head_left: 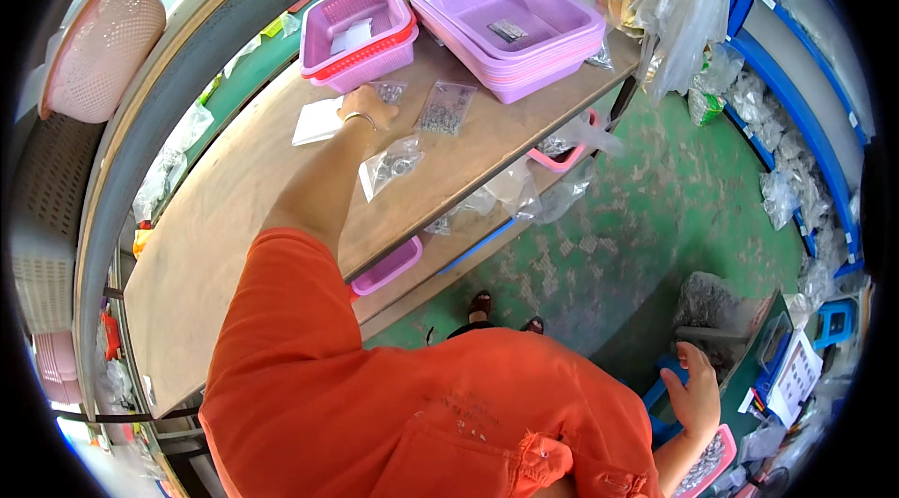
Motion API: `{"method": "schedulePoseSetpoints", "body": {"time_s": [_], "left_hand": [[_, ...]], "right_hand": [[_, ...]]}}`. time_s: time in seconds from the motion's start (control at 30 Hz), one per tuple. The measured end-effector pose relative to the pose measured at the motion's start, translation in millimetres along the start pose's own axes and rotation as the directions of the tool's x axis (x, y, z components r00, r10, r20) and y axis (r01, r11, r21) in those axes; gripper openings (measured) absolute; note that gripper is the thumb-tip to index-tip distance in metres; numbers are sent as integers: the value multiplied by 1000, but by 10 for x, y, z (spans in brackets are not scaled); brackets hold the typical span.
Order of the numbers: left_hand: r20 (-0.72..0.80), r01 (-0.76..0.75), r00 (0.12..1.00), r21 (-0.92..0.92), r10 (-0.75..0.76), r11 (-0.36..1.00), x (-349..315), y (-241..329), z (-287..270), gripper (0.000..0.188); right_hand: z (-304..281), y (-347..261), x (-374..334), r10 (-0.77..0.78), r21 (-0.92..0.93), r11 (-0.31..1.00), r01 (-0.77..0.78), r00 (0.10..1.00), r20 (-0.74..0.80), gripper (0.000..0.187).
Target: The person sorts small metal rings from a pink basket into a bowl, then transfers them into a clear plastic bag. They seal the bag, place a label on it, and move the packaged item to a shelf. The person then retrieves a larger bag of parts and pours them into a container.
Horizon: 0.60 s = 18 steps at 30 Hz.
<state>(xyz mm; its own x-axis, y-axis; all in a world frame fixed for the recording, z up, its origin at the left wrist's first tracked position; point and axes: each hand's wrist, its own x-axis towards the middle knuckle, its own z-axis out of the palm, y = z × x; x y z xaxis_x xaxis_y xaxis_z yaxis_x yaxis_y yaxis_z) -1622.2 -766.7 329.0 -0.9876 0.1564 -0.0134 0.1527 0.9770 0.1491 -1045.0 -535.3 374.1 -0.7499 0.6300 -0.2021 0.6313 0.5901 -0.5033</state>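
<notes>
My left hand (368,109) reaches over the wooden shelf top, its fingers curled on a small clear plastic bag (390,90) of metal parts; the fingertips are partly hidden. Touching that hand's left side is a white paper (318,121). To the right lies a flat clear bag of small metal pieces (446,108), and nearer to me a clear bag with ring-like parts (398,163). My right hand (695,391) hangs at my right side with its fingers apart and nothing in it, above a pink tray of metal pieces (709,462).
A purple basket with a red rim (359,56) and stacked purple trays (524,77) stand at the shelf's far end. Below, a lower shelf holds a pink tray (388,266). Blue racks (796,86) with plastic bags line the right. A green desk (763,329) stands near my right hand.
</notes>
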Motion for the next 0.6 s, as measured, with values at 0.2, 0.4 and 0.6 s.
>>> {"method": "schedulePoseSetpoints", "body": {"time_s": [0.2, 0.4, 0.6], "left_hand": [[-128, -241, 968, -248, 215, 938, 159, -93, 49, 62], [-171, -509, 860, -229, 480, 830, 11, -53, -121, 53], [234, -615, 675, -345, 699, 709, -526, -315, -415, 48]], "right_hand": [[62, -113, 107, 3, 17, 1000, -3, 1000, -23, 43], [137, -290, 207, -16, 24, 1000, 15, 999, 48, 43], [298, -283, 264, -6, 35, 999, 3, 997, 81, 42]]}}
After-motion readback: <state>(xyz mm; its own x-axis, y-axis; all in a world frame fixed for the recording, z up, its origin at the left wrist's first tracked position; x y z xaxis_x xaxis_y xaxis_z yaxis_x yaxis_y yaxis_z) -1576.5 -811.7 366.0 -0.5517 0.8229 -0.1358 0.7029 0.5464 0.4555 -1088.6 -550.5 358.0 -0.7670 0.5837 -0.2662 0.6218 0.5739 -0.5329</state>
